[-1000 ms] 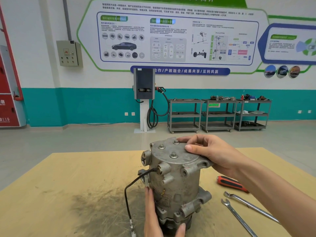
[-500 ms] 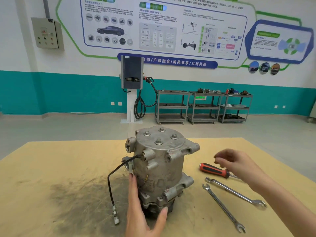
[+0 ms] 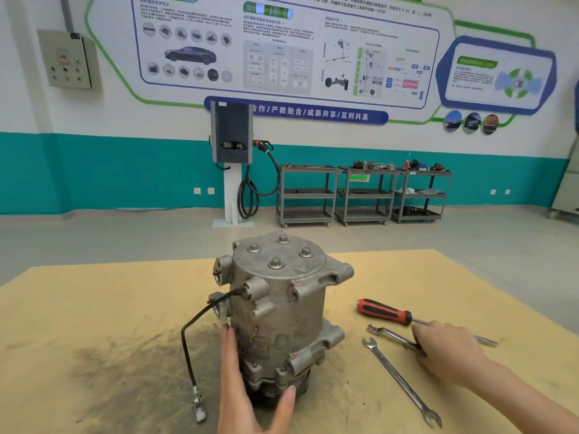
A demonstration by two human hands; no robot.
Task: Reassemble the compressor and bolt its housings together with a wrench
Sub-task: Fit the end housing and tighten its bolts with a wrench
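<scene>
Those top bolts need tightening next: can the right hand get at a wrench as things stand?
Probably yes: the right hand already rests on the nearer wrench, and nothing covers it.

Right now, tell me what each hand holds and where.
Right hand grips the upper wrench at mid-shaft. Left hand holds nothing, pressed open against the compressor base.

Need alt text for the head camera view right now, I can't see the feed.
A compressor stands upright on a tan table, four bolts in its top; the left hand steadies its base. The right hand takes hold of one of two wrenches beside a red-handled screwdriver.
</scene>
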